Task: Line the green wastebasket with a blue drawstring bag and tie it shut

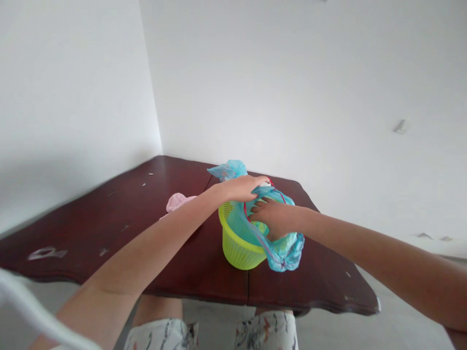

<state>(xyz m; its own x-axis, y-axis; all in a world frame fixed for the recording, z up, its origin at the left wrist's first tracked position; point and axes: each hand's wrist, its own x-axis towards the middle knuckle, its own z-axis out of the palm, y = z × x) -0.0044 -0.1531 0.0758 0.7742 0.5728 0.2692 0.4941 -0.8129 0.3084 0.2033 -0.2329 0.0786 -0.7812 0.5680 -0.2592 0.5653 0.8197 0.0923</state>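
Note:
A yellow-green plastic basket [241, 251] with perforated sides stands on the dark red table. A thin blue plastic bag [279, 257] with a red drawstring lines it, its edge bunched over the right side and sticking up at the back. At the far rim, my left hand [245, 188] is closed on the bag's edge. My right hand [275, 218] reaches into the basket's mouth from the right, fingers stretched out against the bag's inside. Part of the basket's rim is hidden by the bag and my hands.
On the table [193, 272], a pink cloth-like item [177, 201] lies left of the basket, partly behind my left forearm. White walls [273, 87] rise behind and to the left. A blurred white strap or cable [36, 316] crosses the lower left. My knees are below the table's front edge.

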